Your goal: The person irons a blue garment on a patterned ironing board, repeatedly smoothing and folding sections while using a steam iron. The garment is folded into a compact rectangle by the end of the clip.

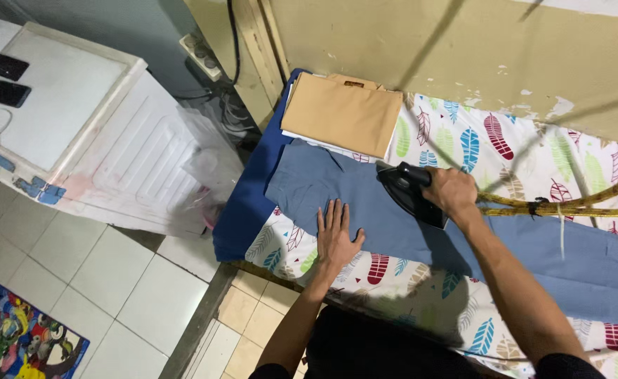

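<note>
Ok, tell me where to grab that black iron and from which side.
Grip the iron by its top handle, coming from above and behind, as the right hand does; the soleplate lies flat on the blue trousers, its nose pointing away toward the tan folded cloth.

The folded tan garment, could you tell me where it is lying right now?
In the head view the folded tan garment lies at the board's far left end by the wall, just beyond the blue-grey cloth and the iron.
</note>
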